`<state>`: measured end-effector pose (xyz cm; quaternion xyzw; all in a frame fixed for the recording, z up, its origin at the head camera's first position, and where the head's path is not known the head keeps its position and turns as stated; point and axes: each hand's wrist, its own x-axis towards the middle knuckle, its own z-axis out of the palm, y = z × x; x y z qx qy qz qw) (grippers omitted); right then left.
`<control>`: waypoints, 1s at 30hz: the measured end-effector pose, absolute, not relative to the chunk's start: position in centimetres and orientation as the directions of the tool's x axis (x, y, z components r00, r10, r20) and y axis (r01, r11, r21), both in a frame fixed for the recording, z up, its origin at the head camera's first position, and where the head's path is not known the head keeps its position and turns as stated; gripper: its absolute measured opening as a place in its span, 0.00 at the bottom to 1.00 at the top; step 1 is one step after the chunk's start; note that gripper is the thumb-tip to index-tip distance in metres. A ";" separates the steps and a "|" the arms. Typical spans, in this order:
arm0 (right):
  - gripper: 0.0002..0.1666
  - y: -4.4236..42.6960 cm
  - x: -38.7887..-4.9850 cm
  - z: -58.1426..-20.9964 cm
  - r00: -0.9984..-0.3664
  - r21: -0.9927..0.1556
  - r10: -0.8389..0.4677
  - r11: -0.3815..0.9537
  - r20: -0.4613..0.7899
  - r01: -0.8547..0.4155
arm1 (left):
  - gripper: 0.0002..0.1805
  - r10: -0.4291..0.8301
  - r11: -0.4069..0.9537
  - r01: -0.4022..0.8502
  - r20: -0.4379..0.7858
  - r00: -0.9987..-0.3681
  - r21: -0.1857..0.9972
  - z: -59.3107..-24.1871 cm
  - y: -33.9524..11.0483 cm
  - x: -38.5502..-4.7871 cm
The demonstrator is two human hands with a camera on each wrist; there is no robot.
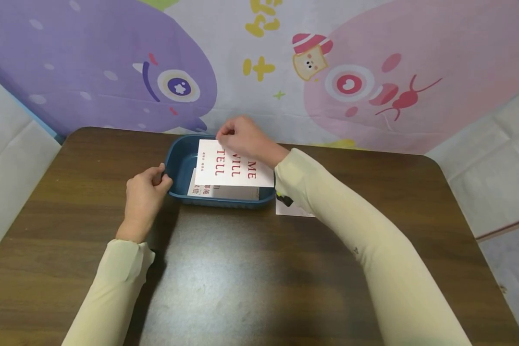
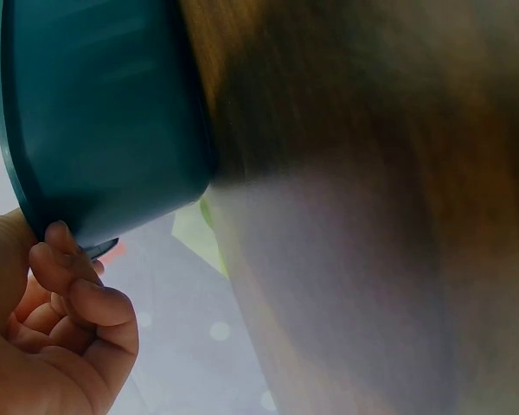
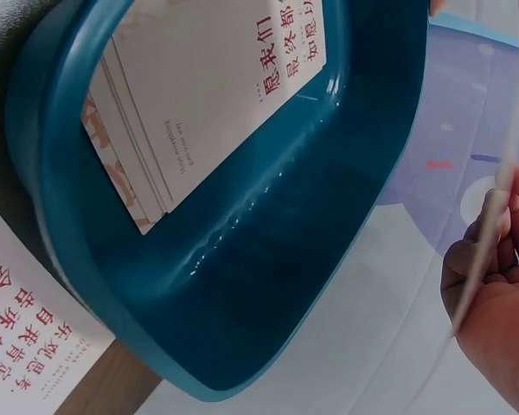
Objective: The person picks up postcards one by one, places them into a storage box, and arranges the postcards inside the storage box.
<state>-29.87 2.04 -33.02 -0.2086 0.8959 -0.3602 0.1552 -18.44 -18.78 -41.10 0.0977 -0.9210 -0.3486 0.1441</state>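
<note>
A dark blue plastic basin stands near the back edge of the table. My left hand grips its left rim between thumb and fingers; the left wrist view shows the fingers curled at the rim's corner. Above the basin, my right hand pinches the edge of a white card with red "TELL" lettering. That card appears nearly edge-on in the right wrist view. Several printed cards lie stacked inside the basin, red characters on the top one. The held card partly hides them in the head view.
Another white card with red characters lies on the brown wooden table, just right of the basin and partly under the right forearm. A cartoon-printed cloth hangs directly behind the table.
</note>
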 end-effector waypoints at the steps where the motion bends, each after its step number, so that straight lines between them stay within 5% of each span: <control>1: 0.14 2.0 -29.9 -33.1 -0.864 -0.710 -0.489 0.651 -0.124 -0.267 | 0.15 -0.281 0.737 -0.080 0.197 -0.939 0.671 -41.1 -18.8 -18.4; 30: 0.15 0.1 -30.3 -34.6 -0.842 -0.708 -0.525 0.641 -0.122 -0.297 | 0.15 -0.287 0.726 -0.090 0.182 -0.940 0.682 -41.2 -18.8 -18.6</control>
